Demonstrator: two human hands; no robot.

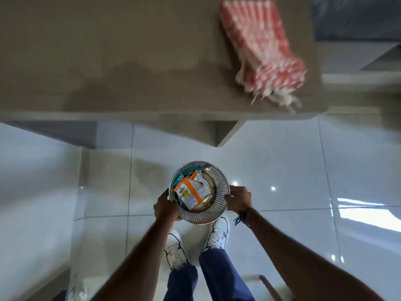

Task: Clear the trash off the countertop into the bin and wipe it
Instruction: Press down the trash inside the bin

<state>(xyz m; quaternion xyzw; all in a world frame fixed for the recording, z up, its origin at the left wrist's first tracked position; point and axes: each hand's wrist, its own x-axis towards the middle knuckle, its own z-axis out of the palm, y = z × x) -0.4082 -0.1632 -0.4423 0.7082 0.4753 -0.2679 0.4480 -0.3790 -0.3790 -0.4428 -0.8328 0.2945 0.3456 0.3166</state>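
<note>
A round ribbed metal bin (214, 210) is low over the floor in front of my feet. My left hand (166, 207) grips its left rim and my right hand (238, 199) grips its right rim. Inside lie an orange and silver snack wrapper (189, 192) and a teal wrapper (179, 177). The brown countertop (130, 61) stretches across the top of the view. A red and white checked cloth (262, 46) with a fringed end lies on its right part, blurred.
Glossy white floor tiles (282, 159) surround the bin. The counter's front edge and a support leg (225, 133) stand just beyond it. My white shoes (218, 234) are right behind the bin. A dark cabinet (355, 16) is at the top right.
</note>
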